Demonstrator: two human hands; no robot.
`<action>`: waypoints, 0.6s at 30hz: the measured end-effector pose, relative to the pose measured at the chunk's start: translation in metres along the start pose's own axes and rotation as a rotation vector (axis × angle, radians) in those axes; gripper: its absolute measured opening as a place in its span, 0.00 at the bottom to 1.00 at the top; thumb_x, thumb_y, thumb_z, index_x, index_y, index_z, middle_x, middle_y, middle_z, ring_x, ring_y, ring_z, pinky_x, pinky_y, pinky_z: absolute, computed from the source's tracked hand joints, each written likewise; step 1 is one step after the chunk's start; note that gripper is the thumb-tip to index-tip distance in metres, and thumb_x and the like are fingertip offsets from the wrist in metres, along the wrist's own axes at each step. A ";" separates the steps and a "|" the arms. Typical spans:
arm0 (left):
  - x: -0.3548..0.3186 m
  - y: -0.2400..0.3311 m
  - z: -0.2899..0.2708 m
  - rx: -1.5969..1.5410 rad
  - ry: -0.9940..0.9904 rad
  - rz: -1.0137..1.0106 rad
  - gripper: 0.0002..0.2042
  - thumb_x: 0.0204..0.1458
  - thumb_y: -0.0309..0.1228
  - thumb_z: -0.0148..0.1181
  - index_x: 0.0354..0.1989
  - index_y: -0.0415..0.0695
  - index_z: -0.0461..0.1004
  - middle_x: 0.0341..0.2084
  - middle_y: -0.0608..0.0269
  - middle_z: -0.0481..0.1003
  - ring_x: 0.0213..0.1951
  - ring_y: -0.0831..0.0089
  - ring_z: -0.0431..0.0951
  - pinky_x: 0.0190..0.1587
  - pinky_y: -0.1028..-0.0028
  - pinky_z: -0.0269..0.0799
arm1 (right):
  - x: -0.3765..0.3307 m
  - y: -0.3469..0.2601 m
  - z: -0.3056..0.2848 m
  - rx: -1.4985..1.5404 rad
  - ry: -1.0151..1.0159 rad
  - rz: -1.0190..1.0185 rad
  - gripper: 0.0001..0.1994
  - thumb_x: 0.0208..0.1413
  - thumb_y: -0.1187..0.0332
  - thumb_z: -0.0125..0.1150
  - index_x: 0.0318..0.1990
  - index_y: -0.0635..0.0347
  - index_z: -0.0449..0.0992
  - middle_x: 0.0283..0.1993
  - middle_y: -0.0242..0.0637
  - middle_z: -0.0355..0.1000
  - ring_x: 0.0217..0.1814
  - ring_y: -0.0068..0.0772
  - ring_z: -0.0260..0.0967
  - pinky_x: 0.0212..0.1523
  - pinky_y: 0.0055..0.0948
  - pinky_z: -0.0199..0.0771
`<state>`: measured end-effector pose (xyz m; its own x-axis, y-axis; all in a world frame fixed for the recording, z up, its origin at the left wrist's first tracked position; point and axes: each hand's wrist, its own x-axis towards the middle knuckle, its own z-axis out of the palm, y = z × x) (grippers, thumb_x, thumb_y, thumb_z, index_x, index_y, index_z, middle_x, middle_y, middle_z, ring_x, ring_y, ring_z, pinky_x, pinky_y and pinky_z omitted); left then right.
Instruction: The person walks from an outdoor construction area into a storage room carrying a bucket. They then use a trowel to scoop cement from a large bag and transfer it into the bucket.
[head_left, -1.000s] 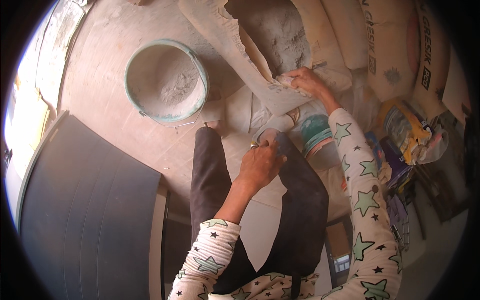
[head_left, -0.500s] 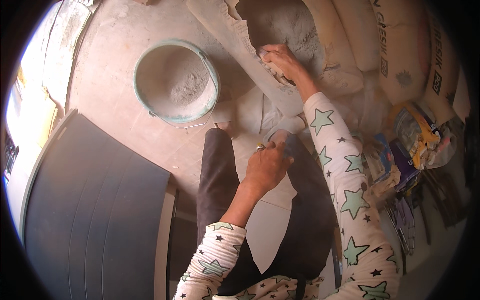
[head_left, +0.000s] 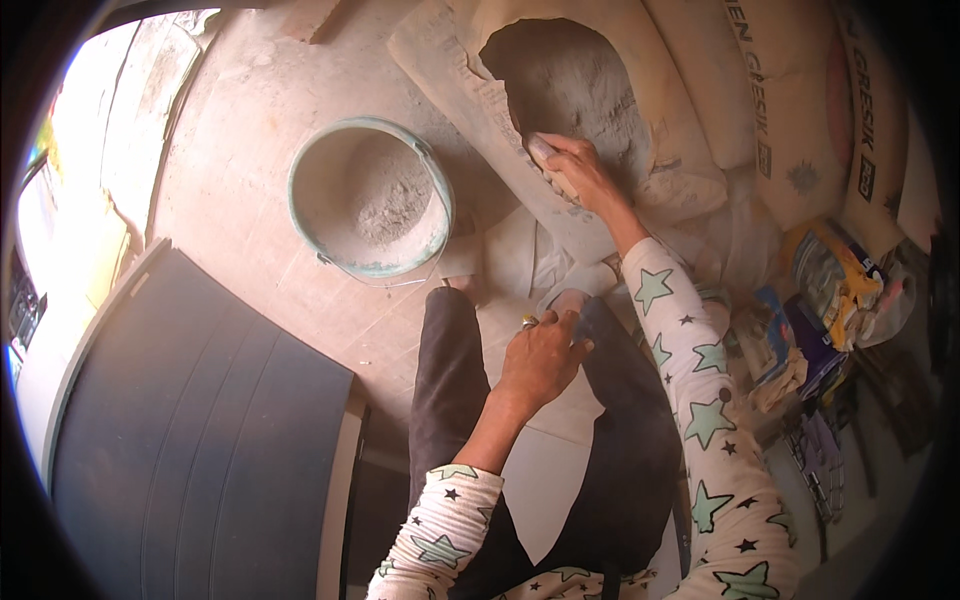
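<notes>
Your right hand (head_left: 580, 175) is closed round the torn near lip of the sack (head_left: 490, 105), fingers curled over the paper and into the mouth, so the step looks to be managing that edge. To do it well, take a broad fold of the lip rather than a thin tip, since paper torn this raggedly may rip further. Draw it down and outward smoothly; a jerk would likely shake powder (head_left: 590, 85) loose and raise dust. Your left hand (head_left: 540, 362) is loosely curled, its back to the camera, in front of your knees; whether it has hold of anything, you cannot tell from here. It could steady the lip's other side if the paper slips.

The sack lies ahead of you toward the far edge of the floor (head_left: 240, 130), its mouth gaping just beyond your right fingers, which touch it; your left hand is well apart from it. To its left, nearer the floor's left edge, stands the bucket (head_left: 325, 185) with powder inside. Full sacks (head_left: 790, 100) line the right.
</notes>
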<state>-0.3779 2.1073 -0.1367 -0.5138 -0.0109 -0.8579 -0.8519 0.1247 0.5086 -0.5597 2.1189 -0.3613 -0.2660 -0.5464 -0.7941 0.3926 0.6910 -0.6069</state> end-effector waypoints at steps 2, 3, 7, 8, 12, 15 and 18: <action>0.007 0.003 0.002 -0.016 0.007 0.026 0.22 0.58 0.42 0.59 0.57 0.42 0.69 0.46 0.48 0.75 0.47 0.44 0.76 0.50 0.54 0.71 | 0.008 0.019 -0.016 -0.015 0.100 -0.177 0.30 0.44 0.69 0.56 0.59 0.67 0.74 0.40 0.41 0.78 0.32 0.30 0.73 0.35 0.25 0.74; 0.006 0.001 0.001 -0.014 0.014 0.025 0.22 0.58 0.42 0.60 0.57 0.42 0.69 0.45 0.48 0.75 0.47 0.44 0.76 0.50 0.54 0.71 | 0.008 0.019 -0.017 -0.021 0.133 -0.180 0.30 0.43 0.69 0.55 0.59 0.66 0.74 0.38 0.41 0.78 0.31 0.29 0.73 0.34 0.26 0.74; -0.002 -0.006 0.003 -0.012 0.055 0.011 0.22 0.58 0.41 0.60 0.56 0.42 0.69 0.44 0.48 0.75 0.45 0.45 0.77 0.49 0.54 0.72 | 0.008 0.007 -0.019 -0.149 0.263 -0.145 0.31 0.41 0.68 0.55 0.59 0.61 0.76 0.35 0.45 0.78 0.31 0.30 0.74 0.36 0.28 0.74; -0.007 -0.009 0.002 -0.009 0.068 0.008 0.22 0.58 0.41 0.60 0.56 0.42 0.69 0.44 0.48 0.75 0.45 0.44 0.77 0.48 0.54 0.72 | 0.006 0.002 -0.014 -0.199 0.291 -0.125 0.31 0.41 0.68 0.55 0.59 0.60 0.76 0.35 0.47 0.79 0.32 0.31 0.75 0.37 0.29 0.74; -0.010 0.004 0.009 -0.023 0.083 0.066 0.21 0.58 0.40 0.60 0.56 0.41 0.69 0.44 0.46 0.75 0.44 0.44 0.77 0.47 0.54 0.73 | 0.025 -0.008 -0.048 -0.339 0.501 -0.341 0.30 0.41 0.68 0.56 0.58 0.59 0.77 0.39 0.57 0.78 0.36 0.46 0.78 0.42 0.35 0.75; -0.018 0.013 0.007 -0.024 0.078 0.068 0.22 0.58 0.40 0.60 0.56 0.41 0.68 0.44 0.46 0.75 0.44 0.44 0.77 0.47 0.54 0.73 | 0.035 -0.024 -0.045 -0.387 0.559 -0.346 0.29 0.42 0.67 0.56 0.57 0.58 0.77 0.45 0.60 0.77 0.45 0.54 0.77 0.48 0.37 0.75; -0.023 0.019 0.007 -0.017 0.092 0.101 0.22 0.59 0.39 0.59 0.57 0.41 0.67 0.44 0.45 0.75 0.43 0.44 0.77 0.47 0.54 0.74 | 0.038 -0.038 -0.040 -0.458 0.503 -0.292 0.29 0.42 0.67 0.56 0.57 0.58 0.77 0.46 0.60 0.77 0.47 0.55 0.77 0.49 0.37 0.75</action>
<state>-0.3817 2.1173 -0.1075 -0.6037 -0.0905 -0.7921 -0.7964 0.1134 0.5940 -0.6203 2.0911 -0.3700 -0.7182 -0.5311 -0.4496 -0.1330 0.7389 -0.6605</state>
